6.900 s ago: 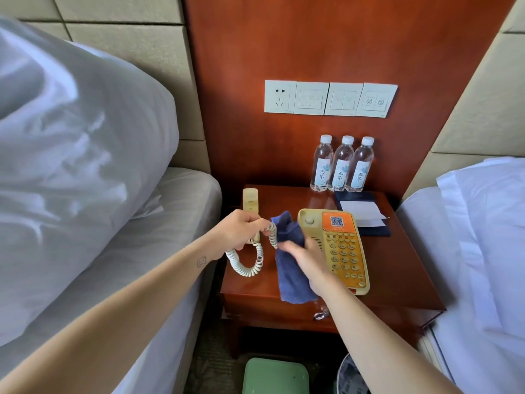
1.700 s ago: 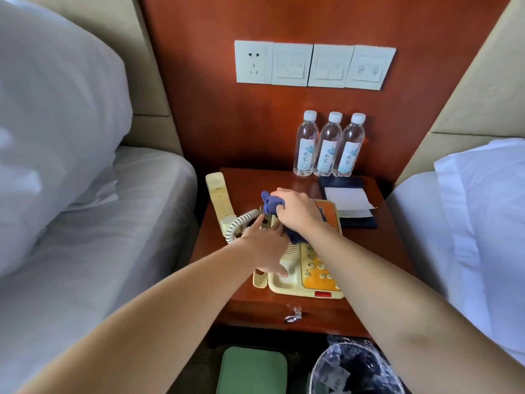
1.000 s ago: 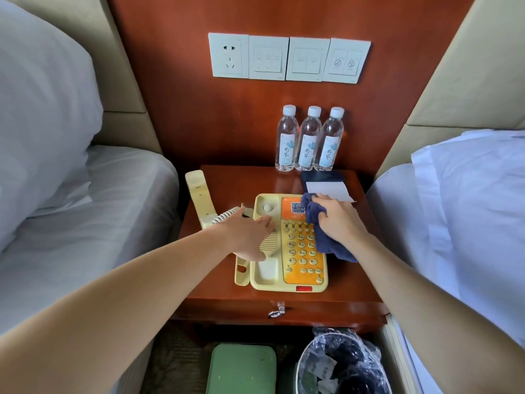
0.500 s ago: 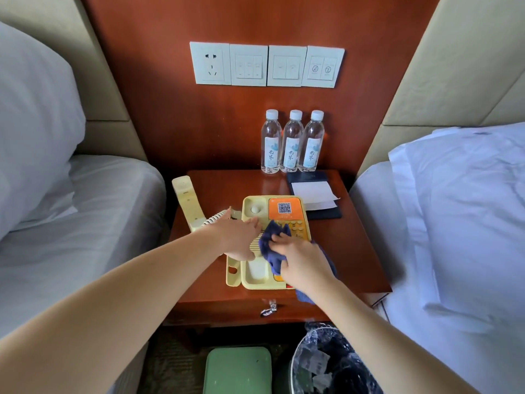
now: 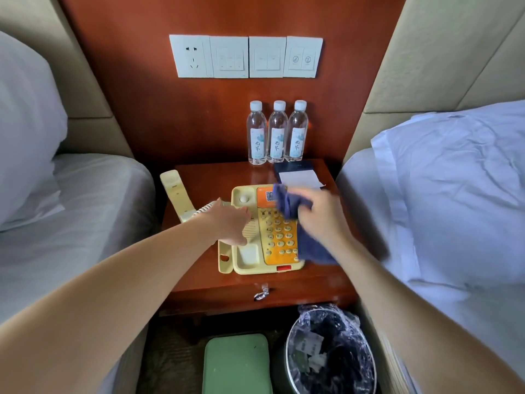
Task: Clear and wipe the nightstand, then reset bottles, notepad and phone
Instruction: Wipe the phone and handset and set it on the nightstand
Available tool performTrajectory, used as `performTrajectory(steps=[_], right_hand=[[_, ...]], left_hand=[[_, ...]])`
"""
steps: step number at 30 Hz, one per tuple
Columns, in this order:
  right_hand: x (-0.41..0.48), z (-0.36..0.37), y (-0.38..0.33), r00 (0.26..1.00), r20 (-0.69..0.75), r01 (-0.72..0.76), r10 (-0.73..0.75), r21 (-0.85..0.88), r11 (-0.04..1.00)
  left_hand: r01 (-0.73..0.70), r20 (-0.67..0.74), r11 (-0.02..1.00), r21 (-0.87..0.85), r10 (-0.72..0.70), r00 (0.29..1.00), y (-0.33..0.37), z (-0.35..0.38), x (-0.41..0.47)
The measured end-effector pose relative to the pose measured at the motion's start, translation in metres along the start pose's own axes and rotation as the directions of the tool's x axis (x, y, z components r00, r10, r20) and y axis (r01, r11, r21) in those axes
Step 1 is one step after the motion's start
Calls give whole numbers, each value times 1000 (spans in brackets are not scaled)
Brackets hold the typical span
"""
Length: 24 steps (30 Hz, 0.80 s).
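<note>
The phone [image 5: 247, 255] was placed on the front half of the nightstand [image 5: 204, 177]. Its handset [image 5: 176, 194] was off the cradle and was laid slanted just to the left of the phone. A coiled cord [image 5: 203, 208] was led from the handset toward the phone and was hidden under the left hand [image 5: 230, 226]. This hand was laid flat on the left part of the phone, over the speaker grille. Its fingers were stretched out and nothing was grasped by them.

The right hand [image 5: 321, 217], somewhat blurred, was seen over the right edge of the phone. A dark blue cloth [image 5: 287, 201] was clenched in it. One end of the cloth was bunched over the orange keypad, and the other end was hung down along the right side of the phone.

Behind the phone, three bottles [image 5: 277, 132] were stood upright in one row against the wooden wall, side by side. The notepad [image 5: 301, 179] was laid behind the phone and to its right, just before the bottles. Its near corner was covered by the cloth.

High above the phone, a row of switches [image 5: 245, 56] was fixed to the wall. Below the phone, on the floor, a bin [image 5: 329, 351] lined with plastic and a green box [image 5: 235, 362] were set beside each other.
</note>
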State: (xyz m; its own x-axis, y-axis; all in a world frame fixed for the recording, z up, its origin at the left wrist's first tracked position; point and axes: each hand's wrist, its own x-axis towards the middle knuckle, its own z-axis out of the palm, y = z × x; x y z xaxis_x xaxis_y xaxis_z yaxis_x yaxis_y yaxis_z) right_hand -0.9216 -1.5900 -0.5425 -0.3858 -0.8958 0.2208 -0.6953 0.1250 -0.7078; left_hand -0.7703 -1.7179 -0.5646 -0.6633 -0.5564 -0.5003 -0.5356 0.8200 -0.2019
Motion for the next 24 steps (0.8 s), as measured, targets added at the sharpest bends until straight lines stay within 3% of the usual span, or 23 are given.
performTrajectory(steps=[1, 3, 8, 12, 15, 24], right_hand=[[18, 4, 2, 998, -62, 18, -21, -55, 998], [49, 18, 12, 1000, -21, 6, -9, -145, 989], [51, 54, 40, 934, 350, 89, 75, -429, 899], [24, 53, 44, 943, 329, 149, 41, -532, 834], [-8, 49, 44, 930, 367, 211, -10, -512, 832], [-95, 48, 50, 939, 343, 122, -19, -282, 952]], left_hand=[[0, -7, 1000, 6, 0, 1000, 0, 1, 1], [2, -26, 1000, 31, -2, 1000, -1, 3, 4], [19, -47, 999, 43, -17, 999, -9, 10, 13], [-5, -74, 997, 71, 10, 997, -10, 11, 17], [-6, -57, 998, 60, 9, 998, -10, 8, 21], [59, -52, 998, 0, -59, 997, 0, 6, 21]])
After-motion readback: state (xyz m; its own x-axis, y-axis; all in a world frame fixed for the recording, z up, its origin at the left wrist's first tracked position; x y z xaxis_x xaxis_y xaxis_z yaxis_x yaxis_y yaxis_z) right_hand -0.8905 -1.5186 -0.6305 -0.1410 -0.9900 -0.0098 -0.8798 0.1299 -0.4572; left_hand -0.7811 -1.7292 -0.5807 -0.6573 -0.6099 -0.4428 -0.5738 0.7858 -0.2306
